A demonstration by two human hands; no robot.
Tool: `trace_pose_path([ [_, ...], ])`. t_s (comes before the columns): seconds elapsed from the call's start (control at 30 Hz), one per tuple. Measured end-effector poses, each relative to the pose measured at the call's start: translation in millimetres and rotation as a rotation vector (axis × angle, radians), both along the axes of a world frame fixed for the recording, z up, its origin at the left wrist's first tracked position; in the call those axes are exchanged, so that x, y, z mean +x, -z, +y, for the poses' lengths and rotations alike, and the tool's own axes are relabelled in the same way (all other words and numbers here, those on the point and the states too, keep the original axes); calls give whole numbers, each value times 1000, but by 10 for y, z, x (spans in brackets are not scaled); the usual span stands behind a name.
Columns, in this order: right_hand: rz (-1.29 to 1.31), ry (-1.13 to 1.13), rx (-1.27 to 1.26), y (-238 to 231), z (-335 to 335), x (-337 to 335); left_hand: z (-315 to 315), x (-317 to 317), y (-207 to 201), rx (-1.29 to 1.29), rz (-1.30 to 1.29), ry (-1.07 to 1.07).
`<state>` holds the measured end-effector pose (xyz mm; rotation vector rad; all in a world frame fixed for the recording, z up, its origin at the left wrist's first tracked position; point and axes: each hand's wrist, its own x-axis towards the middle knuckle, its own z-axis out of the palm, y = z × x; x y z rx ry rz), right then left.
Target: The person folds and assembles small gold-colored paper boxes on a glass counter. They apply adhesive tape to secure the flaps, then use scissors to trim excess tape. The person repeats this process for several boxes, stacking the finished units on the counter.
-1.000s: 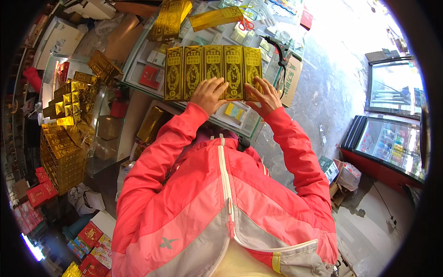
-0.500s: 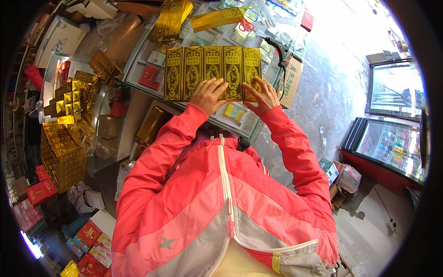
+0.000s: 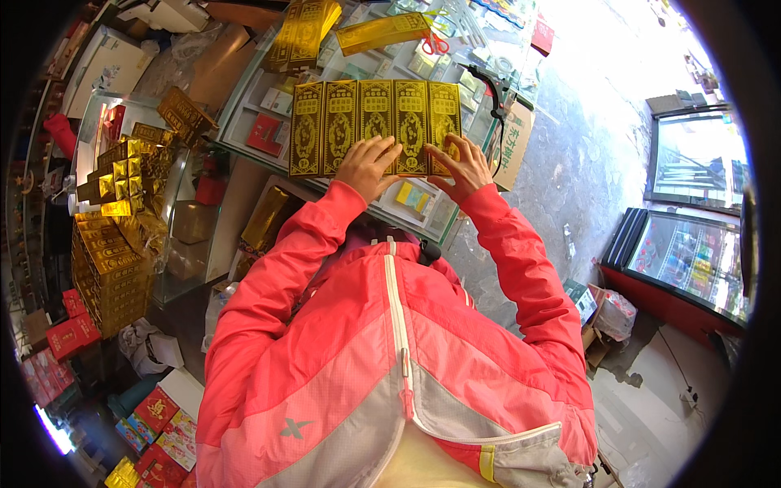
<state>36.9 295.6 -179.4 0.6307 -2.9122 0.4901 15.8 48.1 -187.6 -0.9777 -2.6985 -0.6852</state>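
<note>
Several long gold boxes with dark ornate print stand side by side in a row (image 3: 359,110) on the glass counter. My left hand (image 3: 368,168) rests over the near part of the row, its fingers stretched out across the middle boxes and its thumb along the near edge. My right hand (image 3: 464,169) touches the near end of the rightmost box (image 3: 444,106), fingers spread and thumb apart from them. Both hands look open, laid on the boxes rather than wrapped round them. The undersides of the boxes are hidden.
Beyond the row lie more gold packs (image 3: 303,37), a single gold box (image 3: 382,34) and red-handled scissors (image 3: 436,44). A black jointed arm (image 3: 490,85) rises at the counter's right, beside a cardboard box (image 3: 514,146). Gold cartons (image 3: 114,272) are piled at left.
Almost nothing has moved. The far edge of the box row sits very slightly farther away, and both hands keep their places on it.
</note>
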Motion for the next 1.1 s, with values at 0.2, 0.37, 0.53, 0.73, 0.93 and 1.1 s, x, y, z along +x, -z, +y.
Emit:
trace_pose_path([
  [0.2, 39, -13, -12, 65, 14, -23, -5, 1, 0, 4, -7, 2],
  [0.37, 40, -26, -36, 110, 28, -38, -14, -5, 27, 11, -14, 8],
  [0.53, 48, -14, -49, 108, 19, -14, -11, 3, 46, -10, -8, -8],
  [0.73, 89, 11, 9, 78, -7, 37, -28, 13, 23, -43, -5, 12],
  [0.93, 54, -4, 3, 37, -13, 36, -58, 20, -72, -98, -57, 14],
  [1.1, 53, 8, 5, -44, -92, 57, -173, 40, -162, 8, -4, -6],
])
